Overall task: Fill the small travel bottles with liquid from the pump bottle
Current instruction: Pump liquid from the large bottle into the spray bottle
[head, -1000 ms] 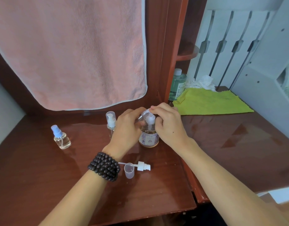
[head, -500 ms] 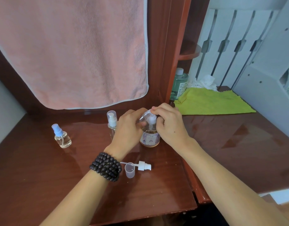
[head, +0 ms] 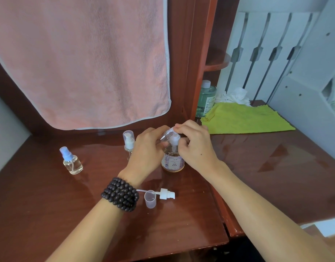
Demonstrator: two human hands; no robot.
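midway, it seems: left hand [head: 146, 148] grips a small clear travel bottle [head: 165, 136] tilted at the pump bottle [head: 172, 159] nozzle on the table [head: 49, 205], right hand [head: 196, 144] fingers curled on the pump; its sprayer [head: 165, 193] lies off, two other bottles look capped

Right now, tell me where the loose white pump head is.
In the head view, the loose white pump head lies on its side on the wooden desk, near the front edge, beside the small clear cap, below both hands.

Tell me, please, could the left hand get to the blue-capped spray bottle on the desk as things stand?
Probably yes: the blue-capped spray bottle stands alone on bare desk beside the left hand, but that hand holds a small clear bottle.
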